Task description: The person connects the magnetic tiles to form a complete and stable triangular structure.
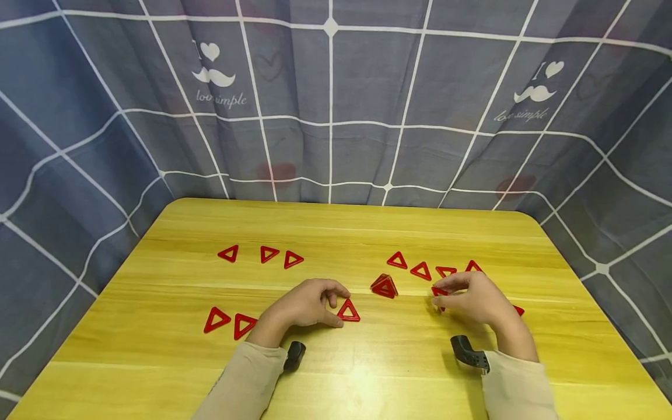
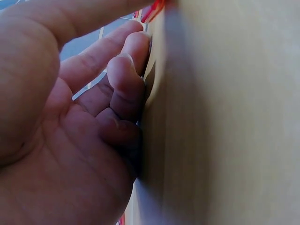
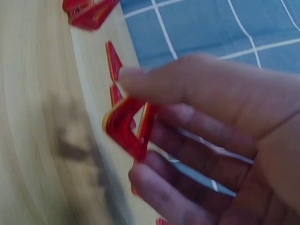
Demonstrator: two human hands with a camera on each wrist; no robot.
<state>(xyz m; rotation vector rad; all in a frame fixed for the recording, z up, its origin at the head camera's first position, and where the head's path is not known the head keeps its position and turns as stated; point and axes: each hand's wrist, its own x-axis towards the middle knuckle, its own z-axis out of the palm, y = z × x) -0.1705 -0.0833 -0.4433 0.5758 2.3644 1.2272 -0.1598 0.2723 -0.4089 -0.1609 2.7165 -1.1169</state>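
A red triangular frame (image 1: 349,315) lies on the table, with the thumb and a fingertip of my left hand (image 1: 307,303) at two of its corners, pinching it. In the left wrist view only a red bit of it (image 2: 153,10) shows beyond the fingers. My right hand (image 1: 479,296) pinches another red triangular frame (image 3: 123,133) between thumb and fingers, tilted above the table. Between the hands stands a small pyramid of red triangles (image 1: 385,286), seen also at the top of the right wrist view.
Red triangles (image 1: 420,270) lie behind the right hand, one partly hidden (image 1: 519,310). At the left are more: three farther back (image 1: 269,254) and two nearer (image 1: 216,320). The wooden table (image 1: 346,233) ends at a grey-blue curtain (image 1: 362,151) with white lines.
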